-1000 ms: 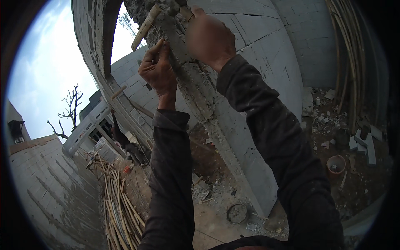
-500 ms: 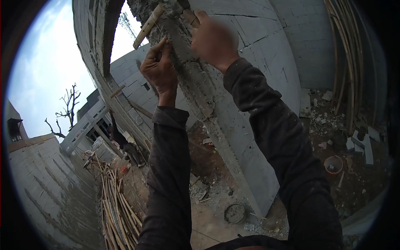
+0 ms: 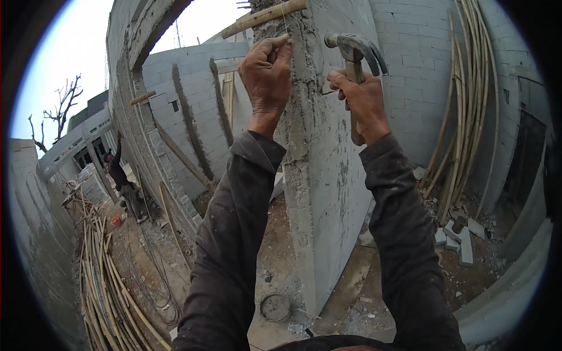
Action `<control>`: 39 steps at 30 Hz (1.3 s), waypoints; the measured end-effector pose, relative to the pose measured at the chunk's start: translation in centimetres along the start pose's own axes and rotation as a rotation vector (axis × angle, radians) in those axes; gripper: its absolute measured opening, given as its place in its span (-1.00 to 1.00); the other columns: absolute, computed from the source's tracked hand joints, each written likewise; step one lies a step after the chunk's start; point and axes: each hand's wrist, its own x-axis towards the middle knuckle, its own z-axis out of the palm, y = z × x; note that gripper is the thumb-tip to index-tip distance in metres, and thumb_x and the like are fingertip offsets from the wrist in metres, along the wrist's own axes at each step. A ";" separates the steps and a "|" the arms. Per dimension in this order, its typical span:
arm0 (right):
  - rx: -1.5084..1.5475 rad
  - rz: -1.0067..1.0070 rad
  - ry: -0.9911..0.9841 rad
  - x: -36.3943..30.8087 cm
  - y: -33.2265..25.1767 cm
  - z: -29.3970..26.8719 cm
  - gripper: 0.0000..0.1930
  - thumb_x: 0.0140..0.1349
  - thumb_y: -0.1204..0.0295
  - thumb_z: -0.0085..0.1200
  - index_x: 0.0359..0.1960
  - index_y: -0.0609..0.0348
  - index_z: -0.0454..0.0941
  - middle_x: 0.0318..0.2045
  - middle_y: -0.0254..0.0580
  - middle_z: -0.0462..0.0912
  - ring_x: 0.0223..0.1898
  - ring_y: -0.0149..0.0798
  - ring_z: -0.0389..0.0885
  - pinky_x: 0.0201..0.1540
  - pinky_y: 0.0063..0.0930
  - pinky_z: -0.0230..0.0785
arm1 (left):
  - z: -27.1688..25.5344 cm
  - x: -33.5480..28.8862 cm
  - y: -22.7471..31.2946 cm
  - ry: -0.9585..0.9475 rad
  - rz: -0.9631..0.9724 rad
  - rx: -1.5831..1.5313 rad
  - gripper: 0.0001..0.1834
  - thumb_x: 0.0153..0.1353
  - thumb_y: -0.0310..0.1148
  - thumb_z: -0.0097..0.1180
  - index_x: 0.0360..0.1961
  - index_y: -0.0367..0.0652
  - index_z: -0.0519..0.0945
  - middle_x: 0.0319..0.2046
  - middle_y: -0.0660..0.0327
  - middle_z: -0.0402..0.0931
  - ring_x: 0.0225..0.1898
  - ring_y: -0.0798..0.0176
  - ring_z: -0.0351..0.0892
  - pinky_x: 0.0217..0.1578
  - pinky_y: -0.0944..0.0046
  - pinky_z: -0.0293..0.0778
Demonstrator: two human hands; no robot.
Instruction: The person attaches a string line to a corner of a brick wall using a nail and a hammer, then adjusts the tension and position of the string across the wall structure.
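My left hand [image 3: 266, 79] is raised at the rough concrete edge of a wall [image 3: 297, 123], thumb and fingertips pinched together. Down to those fingertips runs a thin white string [image 3: 284, 20] from a bamboo stick [image 3: 263, 19] set across the top of that edge. Whatever small thing sits in the pinch is too tiny to name. To its right, my right hand [image 3: 366, 102] grips a claw hammer [image 3: 354, 50] by its wooden handle, head up, apart from the wall edge.
Bamboo poles lie piled [image 3: 108, 281] at lower left; more poles [image 3: 462, 111] lean on the right wall. Below are a round mortar-filled tub [image 3: 275, 307] and pale blocks [image 3: 462, 240]. Another person [image 3: 124, 181] stands far left with an arm raised against a wall.
My view has turned, so the wall edge stands more upright. The right hand and hammer have come away from the edge, bringing the hammer head into clear sight. The left hand still pinches beneath the stick.
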 end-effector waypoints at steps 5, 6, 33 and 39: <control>0.093 -0.116 -0.043 2.1 -6.5 3.0 -0.74 0.35 0.25 0.26 -0.16 0.22 0.75 -0.38 -0.23 0.75 -0.46 -0.51 0.56 -0.47 -0.60 0.37 | -0.2 -0.7 1.5 0.028 0.018 -0.022 -0.75 0.29 -0.33 0.35 -0.10 -0.25 0.79 -0.55 0.39 0.47 -0.50 0.53 0.33 -0.45 0.39 0.30; 0.093 -0.099 -0.033 2.7 -7.7 3.5 -0.78 0.33 0.29 0.27 -0.23 0.21 0.76 -0.45 -0.27 0.71 -0.48 -0.46 0.53 -0.40 -0.52 0.42 | -0.2 -0.8 1.8 0.031 0.027 -0.033 -0.76 0.29 -0.35 0.34 -0.11 -0.26 0.79 -0.53 0.38 0.49 -0.49 0.53 0.35 -0.44 0.39 0.31; -0.460 -0.195 0.208 4.1 -14.8 9.1 -0.81 0.20 0.33 0.33 -0.50 0.15 0.69 -0.63 -0.45 0.55 -0.62 -0.53 0.44 -0.58 -0.55 0.25 | -1.0 -2.2 3.1 0.143 -0.134 -0.494 -0.82 0.25 -0.40 0.38 -0.18 -0.26 0.79 -0.56 0.27 0.53 -0.53 0.42 0.40 -0.46 0.30 0.33; -0.423 -0.234 0.163 4.1 -14.5 9.4 -0.82 0.20 0.34 0.33 -0.48 0.16 0.71 -0.62 -0.45 0.57 -0.62 -0.51 0.45 -0.57 -0.49 0.25 | -1.2 -2.1 3.0 0.189 -0.118 -0.546 -0.82 0.25 -0.38 0.38 -0.18 -0.24 0.80 -0.58 0.30 0.47 -0.54 0.43 0.33 -0.48 0.30 0.29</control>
